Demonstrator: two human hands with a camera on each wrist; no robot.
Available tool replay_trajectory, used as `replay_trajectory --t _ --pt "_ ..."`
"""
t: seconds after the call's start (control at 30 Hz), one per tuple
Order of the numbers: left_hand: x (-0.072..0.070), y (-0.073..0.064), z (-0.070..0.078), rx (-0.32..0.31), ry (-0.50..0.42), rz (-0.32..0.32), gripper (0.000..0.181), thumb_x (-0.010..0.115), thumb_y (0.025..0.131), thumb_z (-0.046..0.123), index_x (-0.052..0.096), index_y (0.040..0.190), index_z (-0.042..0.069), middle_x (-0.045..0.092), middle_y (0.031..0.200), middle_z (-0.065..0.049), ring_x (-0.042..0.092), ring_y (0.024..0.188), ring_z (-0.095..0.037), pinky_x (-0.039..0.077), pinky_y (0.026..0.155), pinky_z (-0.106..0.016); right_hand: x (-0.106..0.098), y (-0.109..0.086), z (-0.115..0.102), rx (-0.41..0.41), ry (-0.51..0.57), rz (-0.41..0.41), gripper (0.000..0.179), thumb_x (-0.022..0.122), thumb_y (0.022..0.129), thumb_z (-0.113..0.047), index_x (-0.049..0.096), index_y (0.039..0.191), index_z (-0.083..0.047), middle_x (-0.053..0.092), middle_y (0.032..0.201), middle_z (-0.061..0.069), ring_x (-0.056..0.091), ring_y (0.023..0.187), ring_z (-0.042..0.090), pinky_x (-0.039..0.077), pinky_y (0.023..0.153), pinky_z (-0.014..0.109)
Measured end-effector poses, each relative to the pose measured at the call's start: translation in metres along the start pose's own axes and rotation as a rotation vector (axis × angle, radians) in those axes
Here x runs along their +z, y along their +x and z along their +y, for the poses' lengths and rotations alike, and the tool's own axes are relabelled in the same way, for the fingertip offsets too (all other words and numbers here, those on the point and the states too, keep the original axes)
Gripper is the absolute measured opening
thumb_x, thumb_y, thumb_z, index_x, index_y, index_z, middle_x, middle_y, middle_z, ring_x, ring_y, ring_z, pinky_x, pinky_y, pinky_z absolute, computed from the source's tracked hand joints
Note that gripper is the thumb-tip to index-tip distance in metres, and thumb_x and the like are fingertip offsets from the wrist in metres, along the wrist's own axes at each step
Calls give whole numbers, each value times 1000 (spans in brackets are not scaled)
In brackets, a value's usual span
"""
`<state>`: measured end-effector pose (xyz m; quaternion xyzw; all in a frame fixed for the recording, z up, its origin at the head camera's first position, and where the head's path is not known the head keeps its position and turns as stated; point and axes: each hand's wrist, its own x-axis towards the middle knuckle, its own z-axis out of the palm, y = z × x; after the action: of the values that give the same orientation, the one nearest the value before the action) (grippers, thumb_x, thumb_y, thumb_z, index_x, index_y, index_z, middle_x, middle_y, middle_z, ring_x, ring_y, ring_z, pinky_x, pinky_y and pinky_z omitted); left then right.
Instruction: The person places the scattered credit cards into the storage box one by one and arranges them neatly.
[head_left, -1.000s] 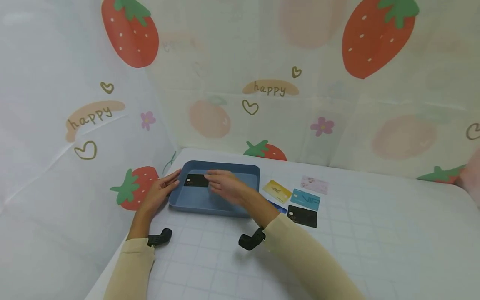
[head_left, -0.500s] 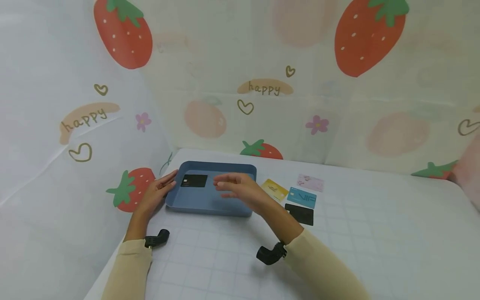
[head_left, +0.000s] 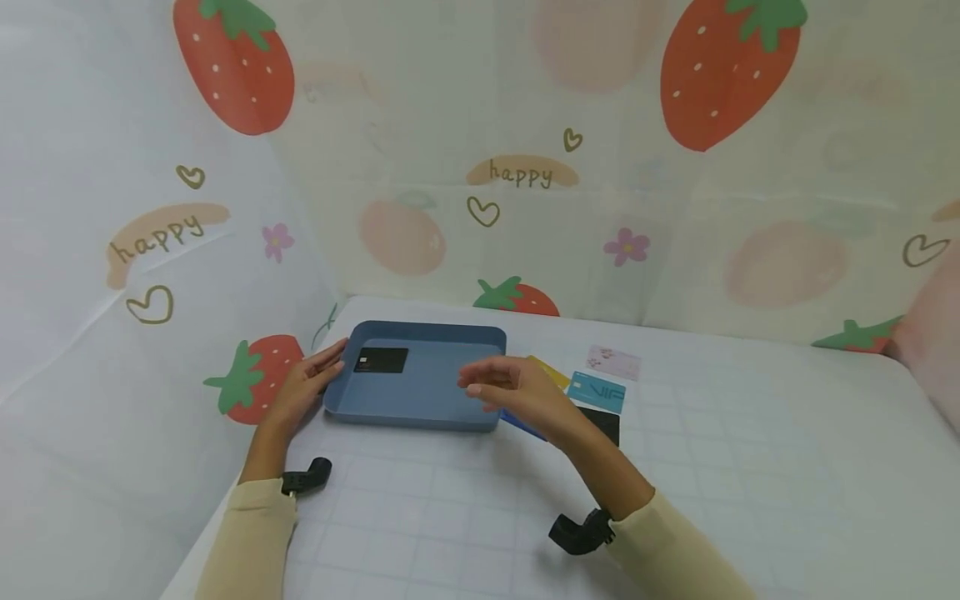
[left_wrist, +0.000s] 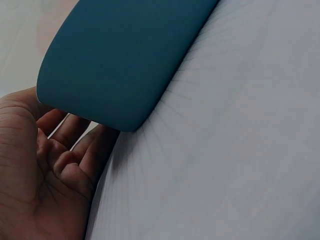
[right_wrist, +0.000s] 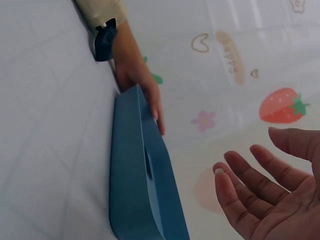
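Observation:
A black card (head_left: 381, 360) with a chip lies in the left part of a blue tray (head_left: 420, 423). My left hand (head_left: 303, 390) rests along the tray's left side; in the left wrist view its fingers (left_wrist: 75, 130) lie against the tray's end wall (left_wrist: 115, 75). Over the tray's right edge is my right hand (head_left: 517, 392), fingers loosely bent and holding nothing. The right wrist view shows that palm (right_wrist: 280, 200) bare, apart from the tray (right_wrist: 132, 165).
Right of the tray lie a yellow card (head_left: 551, 369), a teal VIP card (head_left: 597, 392), a pink flowered card (head_left: 613, 362), another black card (head_left: 604, 423) and a blue card (head_left: 525, 425), partly behind my right hand. A strawberry-print curtain (head_left: 675, 275) stands behind the white table (head_left: 750, 467).
My right hand has moved right, away from the black card in the tray, which stays lying there. My left hand stays at the tray's side. The whole head view has shifted slightly.

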<state>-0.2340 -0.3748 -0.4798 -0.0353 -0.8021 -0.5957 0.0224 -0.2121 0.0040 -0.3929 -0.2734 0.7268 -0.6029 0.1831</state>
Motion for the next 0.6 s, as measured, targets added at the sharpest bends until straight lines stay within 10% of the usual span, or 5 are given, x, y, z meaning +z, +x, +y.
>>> replay_trajectory --t 0.3,0.6 --pt "0 -1 1 -23 -9 -8 51 54 97 19 38 145 10 37 147 -6 28 138 -17 34 98 -13 -14 -38 -24 -9 -141 27 26 62 92 -17 64 117 -12 63 114 8 61 105 19 51 88 33" --pt "-3 -2 1 -9 11 0 52 54 97 21 37 145 10 37 148 -6 28 138 -19 35 94 -7 -36 -45 3 -28 -218 100 28 64 91 -28 66 116 -17 67 110 -4 61 105 13 49 87 37"
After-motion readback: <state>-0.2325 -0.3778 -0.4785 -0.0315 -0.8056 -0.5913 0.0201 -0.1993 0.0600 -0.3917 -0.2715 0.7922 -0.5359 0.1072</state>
